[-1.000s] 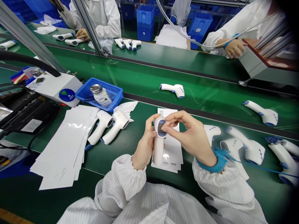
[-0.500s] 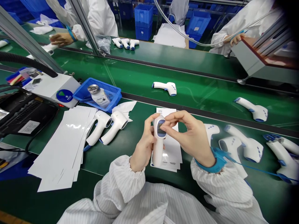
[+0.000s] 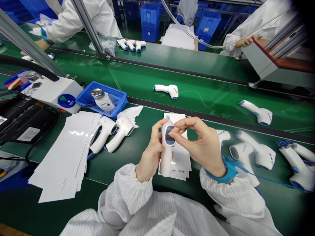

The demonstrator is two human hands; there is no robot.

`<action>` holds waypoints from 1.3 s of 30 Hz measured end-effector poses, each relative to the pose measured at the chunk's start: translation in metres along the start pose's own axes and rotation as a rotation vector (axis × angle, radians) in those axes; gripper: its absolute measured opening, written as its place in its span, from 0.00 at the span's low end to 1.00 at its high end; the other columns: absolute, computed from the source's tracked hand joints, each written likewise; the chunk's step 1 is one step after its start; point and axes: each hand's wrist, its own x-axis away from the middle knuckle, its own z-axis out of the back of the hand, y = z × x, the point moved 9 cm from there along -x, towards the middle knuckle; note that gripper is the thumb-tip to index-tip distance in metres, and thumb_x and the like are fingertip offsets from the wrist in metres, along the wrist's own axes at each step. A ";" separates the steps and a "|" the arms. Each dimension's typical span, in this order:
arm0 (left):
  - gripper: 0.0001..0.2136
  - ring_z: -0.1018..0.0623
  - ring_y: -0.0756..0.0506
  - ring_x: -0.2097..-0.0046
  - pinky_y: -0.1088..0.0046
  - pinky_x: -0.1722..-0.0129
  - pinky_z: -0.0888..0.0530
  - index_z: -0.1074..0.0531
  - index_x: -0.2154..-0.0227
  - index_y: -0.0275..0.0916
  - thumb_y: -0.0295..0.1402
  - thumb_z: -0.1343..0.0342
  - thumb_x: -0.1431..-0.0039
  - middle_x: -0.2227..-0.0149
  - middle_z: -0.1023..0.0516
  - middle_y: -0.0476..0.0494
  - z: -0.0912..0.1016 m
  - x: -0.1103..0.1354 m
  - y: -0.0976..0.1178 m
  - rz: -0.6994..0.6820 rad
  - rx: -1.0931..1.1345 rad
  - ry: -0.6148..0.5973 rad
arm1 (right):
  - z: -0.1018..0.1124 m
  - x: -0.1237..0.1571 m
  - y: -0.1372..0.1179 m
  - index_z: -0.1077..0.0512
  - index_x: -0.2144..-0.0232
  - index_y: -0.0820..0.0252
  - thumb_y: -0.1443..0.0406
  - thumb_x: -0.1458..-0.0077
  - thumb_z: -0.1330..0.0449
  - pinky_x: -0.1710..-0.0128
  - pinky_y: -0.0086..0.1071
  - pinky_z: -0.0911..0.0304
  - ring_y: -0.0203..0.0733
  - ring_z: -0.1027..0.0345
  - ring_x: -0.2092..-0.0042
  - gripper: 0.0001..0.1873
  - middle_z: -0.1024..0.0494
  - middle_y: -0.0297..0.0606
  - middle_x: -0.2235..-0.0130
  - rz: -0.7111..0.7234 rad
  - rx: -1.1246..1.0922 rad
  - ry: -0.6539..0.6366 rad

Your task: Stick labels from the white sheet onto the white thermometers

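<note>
My left hand (image 3: 150, 149) is wrapped round a white infrared thermometer (image 3: 166, 160), held upright with its blue-framed display facing me. My right hand (image 3: 200, 141) is closed in a pinch at the right edge of that display; whatever lies between the fingertips is too small or hidden to make out. A blue wrist strap (image 3: 225, 170) circles my right wrist. Beneath the held thermometer lie white sheets (image 3: 180, 157). Two more thermometers (image 3: 119, 134) rest to the left, and several others (image 3: 265, 154) lie to the right of my right hand.
A blue tray (image 3: 120, 106) with a metal-capped bottle (image 3: 105, 101) stands at the left, near a paper stack (image 3: 61, 147) and a white box-shaped device (image 3: 61, 90). Two thermometers (image 3: 169, 90) lie on the green conveyor (image 3: 209, 101). Co-workers in white sleeves (image 3: 66, 28) are across the line.
The thermometers on the conveyor have shifted left. A co-worker's arm at the far left has moved further left and down. My hands and the held thermometer stay nearly the same.
</note>
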 end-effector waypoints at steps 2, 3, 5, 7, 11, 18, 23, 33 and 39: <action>0.31 0.33 0.46 0.66 0.66 0.67 0.31 0.42 0.44 0.50 0.28 0.52 0.54 0.60 0.35 0.46 -0.001 0.000 0.000 0.000 -0.002 -0.003 | 0.000 0.000 0.000 0.29 0.65 0.54 0.70 0.48 0.35 0.64 0.32 0.29 0.36 0.27 0.67 0.09 0.22 0.30 0.66 0.004 0.009 0.003; 0.31 0.32 0.46 0.67 0.66 0.67 0.31 0.43 0.43 0.50 0.28 0.51 0.54 0.60 0.35 0.46 -0.001 0.000 0.001 0.001 -0.005 -0.001 | 0.000 0.000 0.000 0.29 0.65 0.54 0.70 0.48 0.35 0.64 0.32 0.29 0.36 0.27 0.67 0.08 0.22 0.30 0.66 0.004 0.015 0.003; 0.31 0.32 0.46 0.68 0.66 0.67 0.32 0.43 0.43 0.50 0.28 0.51 0.54 0.61 0.35 0.46 -0.001 0.001 0.001 0.006 -0.011 0.004 | 0.001 0.001 0.000 0.29 0.65 0.54 0.69 0.47 0.35 0.64 0.33 0.29 0.37 0.27 0.67 0.08 0.22 0.31 0.66 0.003 0.024 0.003; 0.31 0.32 0.47 0.68 0.67 0.67 0.31 0.42 0.43 0.50 0.27 0.50 0.54 0.62 0.35 0.47 -0.001 0.002 0.002 0.002 -0.012 0.011 | 0.001 0.001 0.000 0.29 0.65 0.54 0.69 0.47 0.35 0.63 0.33 0.28 0.37 0.27 0.67 0.08 0.22 0.31 0.66 0.001 0.027 0.003; 0.29 0.32 0.48 0.68 0.68 0.66 0.31 0.42 0.43 0.52 0.28 0.49 0.50 0.63 0.36 0.48 -0.002 0.001 0.001 -0.002 -0.044 0.011 | 0.001 0.002 -0.002 0.29 0.65 0.54 0.69 0.47 0.35 0.63 0.33 0.29 0.36 0.27 0.67 0.08 0.22 0.30 0.66 0.018 0.024 0.011; 0.26 0.32 0.49 0.65 0.71 0.65 0.29 0.44 0.43 0.56 0.28 0.49 0.43 0.59 0.34 0.49 0.000 0.001 -0.001 -0.010 -0.147 0.010 | -0.001 0.002 -0.005 0.31 0.63 0.53 0.69 0.47 0.37 0.62 0.36 0.29 0.40 0.27 0.63 0.10 0.22 0.32 0.65 0.044 0.047 -0.029; 0.27 0.30 0.49 0.65 0.68 0.63 0.28 0.45 0.42 0.56 0.28 0.50 0.42 0.57 0.34 0.48 -0.001 0.003 -0.003 0.004 -0.179 -0.014 | -0.002 -0.002 -0.003 0.31 0.61 0.52 0.70 0.48 0.36 0.60 0.38 0.31 0.41 0.29 0.62 0.12 0.24 0.32 0.66 0.062 -0.012 -0.043; 0.34 0.30 0.50 0.68 0.73 0.68 0.31 0.45 0.43 0.53 0.22 0.45 0.54 0.63 0.34 0.51 0.006 -0.002 0.001 0.005 -0.125 0.019 | -0.042 0.001 0.035 0.35 0.52 0.53 0.65 0.48 0.37 0.47 0.42 0.36 0.44 0.35 0.47 0.21 0.31 0.40 0.48 -0.224 -0.267 -0.232; 0.45 0.33 0.40 0.43 0.60 0.45 0.37 0.60 0.35 0.53 0.22 0.49 0.57 0.46 0.34 0.44 0.013 -0.027 0.016 -0.180 -0.084 -0.055 | -0.084 0.014 0.077 0.43 0.43 0.59 0.64 0.44 0.43 0.58 0.35 0.31 0.41 0.27 0.57 0.28 0.26 0.42 0.52 -0.418 -0.303 -0.536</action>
